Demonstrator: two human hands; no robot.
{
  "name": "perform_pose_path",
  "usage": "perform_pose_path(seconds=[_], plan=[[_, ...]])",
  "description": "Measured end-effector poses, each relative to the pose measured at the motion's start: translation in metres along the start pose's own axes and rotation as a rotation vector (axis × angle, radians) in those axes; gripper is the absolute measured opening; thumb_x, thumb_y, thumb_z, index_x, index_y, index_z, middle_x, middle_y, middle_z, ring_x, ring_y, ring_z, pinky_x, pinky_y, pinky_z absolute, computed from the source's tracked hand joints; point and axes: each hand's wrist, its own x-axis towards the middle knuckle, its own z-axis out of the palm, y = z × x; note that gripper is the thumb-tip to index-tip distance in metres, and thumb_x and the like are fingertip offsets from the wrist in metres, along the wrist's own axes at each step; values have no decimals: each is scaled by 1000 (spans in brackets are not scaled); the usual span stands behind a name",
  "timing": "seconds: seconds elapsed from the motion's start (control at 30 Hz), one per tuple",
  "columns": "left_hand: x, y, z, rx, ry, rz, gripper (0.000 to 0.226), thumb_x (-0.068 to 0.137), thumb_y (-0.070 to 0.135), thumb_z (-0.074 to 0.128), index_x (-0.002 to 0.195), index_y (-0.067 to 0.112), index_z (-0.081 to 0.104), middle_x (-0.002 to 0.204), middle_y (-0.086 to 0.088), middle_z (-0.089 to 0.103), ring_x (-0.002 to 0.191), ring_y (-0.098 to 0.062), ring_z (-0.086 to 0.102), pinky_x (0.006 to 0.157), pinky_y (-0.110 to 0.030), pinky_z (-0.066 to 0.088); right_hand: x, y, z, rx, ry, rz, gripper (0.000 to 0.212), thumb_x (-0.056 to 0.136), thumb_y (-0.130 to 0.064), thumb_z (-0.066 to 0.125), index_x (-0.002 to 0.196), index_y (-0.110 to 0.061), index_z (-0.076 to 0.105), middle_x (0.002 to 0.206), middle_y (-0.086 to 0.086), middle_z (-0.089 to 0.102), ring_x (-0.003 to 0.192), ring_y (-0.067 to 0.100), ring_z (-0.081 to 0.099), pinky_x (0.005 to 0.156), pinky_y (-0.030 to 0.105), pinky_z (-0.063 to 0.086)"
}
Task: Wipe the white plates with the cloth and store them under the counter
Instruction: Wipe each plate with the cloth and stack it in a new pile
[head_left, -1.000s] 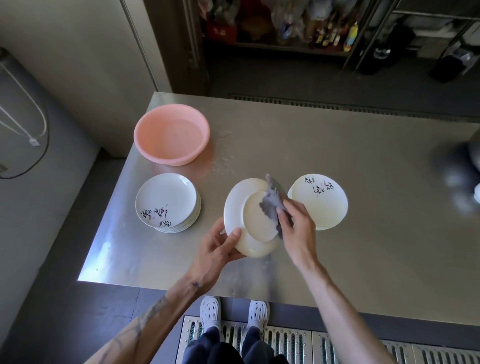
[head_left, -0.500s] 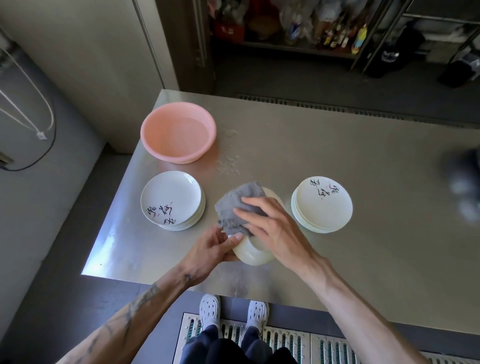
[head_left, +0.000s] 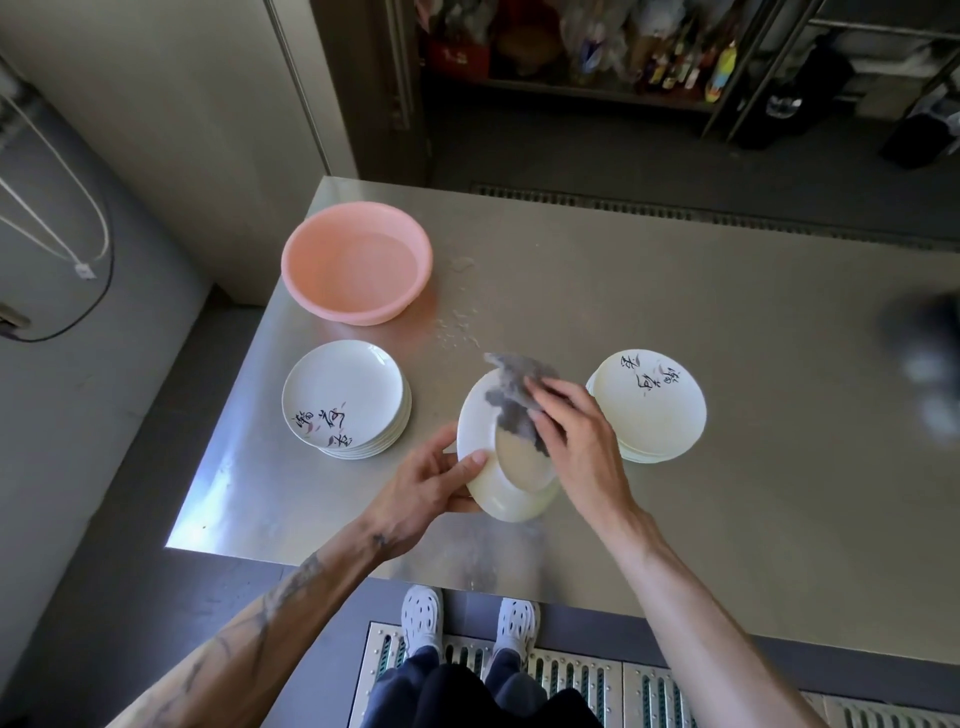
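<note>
The white plate (head_left: 480, 431) stood tilted over the desk (head_left: 727, 493), underside showing, its rim pinched between the left hand's (head_left: 426, 483) thumb and fingers; the right hand's (head_left: 576, 447) extended fingers pressed the grey cloth (head_left: 509, 400) against it.

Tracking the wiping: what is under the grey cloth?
The white plate, held at its rim by the left hand. The right hand presses the grey cloth onto it; the patch beneath is hidden.
</note>
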Motion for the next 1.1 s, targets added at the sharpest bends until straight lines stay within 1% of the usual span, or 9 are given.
perform_pose_path(seconds=[0.07,0.2,0.33,0.47,0.53,0.67,0.8,0.93,1.1], plan=[[0,0,-1,5,8,10,36,105,15,54,141,17,53,118,-23,71,112,-41,68,94,-54,58,-8,13,-1,46,62,133,29,104,-13,59,130,-16,70,122,-6,63,114,13,62,101,15,42],[2,-3,-1,-8,57,58,34,104,15,55,138,15,54,118,-22,71,110,-40,69,95,-56,57,-41,19,6,113,112,326,19,101,-15,63,117,-17,73,104,-2,64,96,4,62,89,38,53],[9,-5,8,-8,143,104,28,104,14,55,131,6,53,116,-25,70,107,-36,70,96,-57,55,-73,-12,30,303,175,415,38,94,-8,73,124,-32,70,110,-8,62,94,11,69,88,36,60],[15,-8,15,5,202,145,22,105,14,55,122,1,52,108,-33,68,95,-37,68,89,-68,51,-80,-46,55,355,238,406,37,91,-5,76,122,-25,74,112,-10,59,96,9,70,90,28,57],[15,-9,17,-2,223,165,21,106,14,54,122,2,53,106,-30,71,93,-38,70,85,-61,55,-78,-49,58,346,267,401,36,92,-4,74,123,-21,73,115,-10,58,99,7,69,94,25,55],[13,-13,19,0,245,183,18,106,13,54,122,5,56,102,-21,74,91,-30,71,83,-45,60,-74,-36,55,264,289,397,24,97,-14,70,121,-16,72,119,-9,56,110,10,65,100,35,53],[13,-20,18,32,230,185,12,106,14,54,115,7,57,94,-21,73,83,-29,65,75,-47,53,-76,-46,54,121,241,232,27,96,-16,71,123,-21,73,122,-13,53,114,4,55,101,18,46],[14,-22,17,-14,210,153,19,105,13,54,122,3,56,108,-23,73,101,-35,71,93,-54,57,-68,-23,48,145,256,295,24,97,-19,71,120,-19,74,125,-8,56,120,10,58,104,19,45],[26,-19,18,-7,193,133,28,104,15,55,130,6,56,116,-22,72,112,-43,67,95,-55,57,-60,5,30,203,294,371,20,100,-18,66,118,-15,74,123,-4,64,114,7,62,102,21,48]])
